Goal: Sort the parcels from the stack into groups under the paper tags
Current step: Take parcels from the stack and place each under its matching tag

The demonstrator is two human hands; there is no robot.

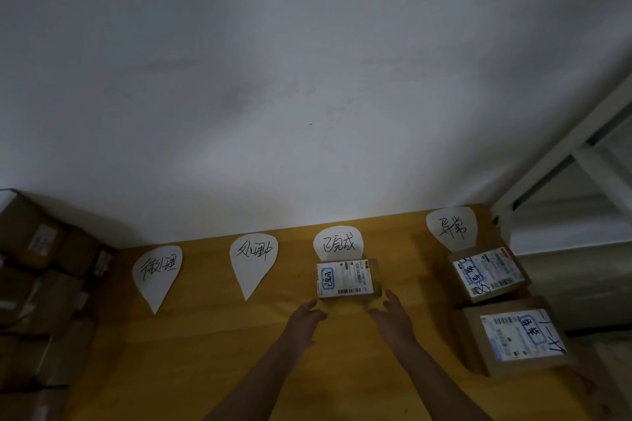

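Note:
Four paper tags lie along the far edge of the yellow table point(205, 352): first tag point(158, 270), second tag point(253, 258), third tag point(338, 243), fourth tag point(451, 227). A small labelled parcel point(343, 278) rests on the table just below the third tag. My left hand point(306, 316) is at its near left corner and my right hand point(390, 311) at its near right corner, fingers apart and not wrapped around the box. Two larger parcels, one far point(487, 273) and one near point(521, 335), sit under the fourth tag.
The stack of brown parcels point(41, 284) stands at the left end of the table, against the white wall. A white metal shelf frame point(581, 154) rises at the right, beyond the table's edge.

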